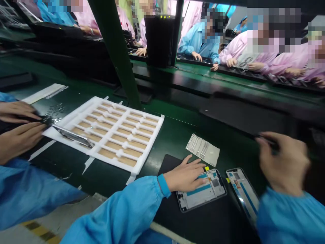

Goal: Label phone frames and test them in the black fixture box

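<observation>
your left hand lies palm down across the upper-left part of a phone frame, fingers spread and thumb over its face; that grip is wide, resting on the frame and not closed round it. the frame sits tilted on a black mat on the green desk, with blue strips and a yellow tab showing. your right hand is raised to the right, fingers curled near something dark, but blur hides its grip, so you cannot tell how far it is closed or what it has hold of. below it, a second frame runs partly behind your sleeve. a label sheet lies just beyond your left fingers. farther left, a co-worker's hands are beside a white tray.
</observation>
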`<state>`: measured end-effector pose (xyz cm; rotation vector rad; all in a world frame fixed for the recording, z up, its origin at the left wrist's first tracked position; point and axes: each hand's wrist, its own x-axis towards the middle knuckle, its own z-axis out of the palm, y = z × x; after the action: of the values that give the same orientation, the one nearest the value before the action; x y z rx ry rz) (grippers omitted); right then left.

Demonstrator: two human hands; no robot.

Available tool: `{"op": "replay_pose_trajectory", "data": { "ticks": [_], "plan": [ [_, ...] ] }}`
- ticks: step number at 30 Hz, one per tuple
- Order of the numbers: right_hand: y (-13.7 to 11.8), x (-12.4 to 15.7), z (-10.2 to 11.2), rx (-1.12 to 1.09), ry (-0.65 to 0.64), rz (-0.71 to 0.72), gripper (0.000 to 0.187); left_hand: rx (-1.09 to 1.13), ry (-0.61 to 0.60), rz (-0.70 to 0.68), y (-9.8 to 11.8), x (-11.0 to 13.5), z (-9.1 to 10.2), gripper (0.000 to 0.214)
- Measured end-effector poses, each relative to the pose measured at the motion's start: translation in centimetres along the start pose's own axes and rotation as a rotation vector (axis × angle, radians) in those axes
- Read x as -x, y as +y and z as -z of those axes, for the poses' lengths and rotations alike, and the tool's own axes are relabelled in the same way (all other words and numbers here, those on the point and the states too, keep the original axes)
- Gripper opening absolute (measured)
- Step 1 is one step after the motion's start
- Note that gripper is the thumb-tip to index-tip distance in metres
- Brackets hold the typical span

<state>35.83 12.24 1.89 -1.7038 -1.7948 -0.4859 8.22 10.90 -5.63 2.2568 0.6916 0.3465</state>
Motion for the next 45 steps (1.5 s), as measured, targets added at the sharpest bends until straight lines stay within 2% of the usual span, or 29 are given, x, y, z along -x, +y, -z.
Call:
{"op": "replay_pose_trajectory", "data": {
  "ticks": [3, 5, 7, 9, 11, 14, 18, 21, 26, 32, 36, 41, 45],
  "plan": [
    [0.3, -4.0, -7.8, -0.173, -0.149, -0.004, 0.024, -0.078, -0.021, 0.014, 0.0, 0.1, -0.1, 0.041],
    [0.2, -5.5, -12.0, -0.235, -0.215, 0.014, 0.021, -0.107, -0.034, 0.026, 0.0, 0.0, -0.2, 0.039],
    [0.1, -6.0, -14.6, -0.27, -0.268, 0.005, 0.018, -0.126, -0.03, 0.03, -0.2, 0.0, -0.4, 0.037],
    [-0.1, -5.9, -15.5, -0.282, -0.315, -0.021, 0.019, -0.143, -0.003, 0.026, -0.4, -0.1, -0.6, 0.035],
    [-0.3, -5.6, -15.0, -0.283, -0.357, -0.041, 0.023, -0.16, 0.03, 0.017, -0.5, -0.2, -0.8, 0.034],
    [-1.1, -4.3, -12.2, -0.287, -0.461, -0.026, 0.022, -0.174, 0.068, -0.011, -0.7, -0.3, -0.9, 0.032],
    [-2.3, -0.7, -7.9, -0.308, -0.65, 0.022, 0.015, -0.203, 0.092, -0.033, -0.8, -0.6, -0.6, 0.031],
    [-2.9, 2.4, -6.4, -0.317, -0.708, 0.022, 0.013, -0.243, 0.077, -0.003, -0.8, -0.7, -0.6, 0.031],
    [-2.9, 5.2, -6.6, -0.347, -0.732, 0.024, 0.01, -0.288, 0.072, 0.016, -0.5, -0.8, -0.9, 0.032],
    [-3.1, 6.1, -6.2, -0.358, -0.726, 0.063, 0.013, -0.337, 0.082, -0.017, -0.2, -1.0, -0.9, 0.031],
    [-4.1, 6.7, -5.5, -0.362, -0.698, 0.056, 0.017, -0.295, 0.033, 0.046, -0.1, -1.1, -0.8, 0.031],
    [-3.9, 7.2, -5.8, -0.472, -0.609, -0.055, 0.015, -0.231, -0.03, 0.088, 0.0, -1.0, -0.4, 0.029],
    [-3.1, 7.5, -6.5, -0.636, -0.486, -0.259, 0.015, -0.193, -0.023, 0.074, 0.0, -0.9, -0.5, 0.027]
  ]
}}
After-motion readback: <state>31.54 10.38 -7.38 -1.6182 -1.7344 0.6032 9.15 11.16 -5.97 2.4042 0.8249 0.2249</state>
